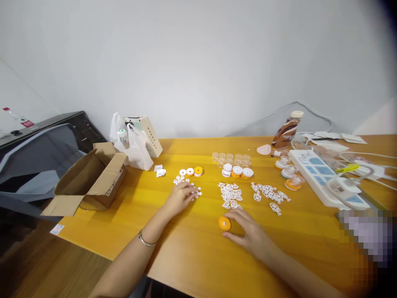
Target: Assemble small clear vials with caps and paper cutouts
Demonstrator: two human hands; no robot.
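Left hand, fingers curled on white bits mid-table; right hand, fingers spread, beside orange disc. A careless sweep could scatter the loose bits.

Counts, approx. where small: 2 hands on the bench – left hand, right hand. 1 orange disc by the right hand, centre frame. 3 discs in a row above the left hand: 2 white-topped, 1 orange. 3 white-topped orange caps centre-right. Clear cups behind them: roughly 10, 2 rows, can't count exactly. White flat cut-outs: 2 heaps, too many to count. Small white bits under the left hand: uncountable. 1 cardboard box left. 1 white plastic bag. 1 brown bottle upper right. 1 power strip right.
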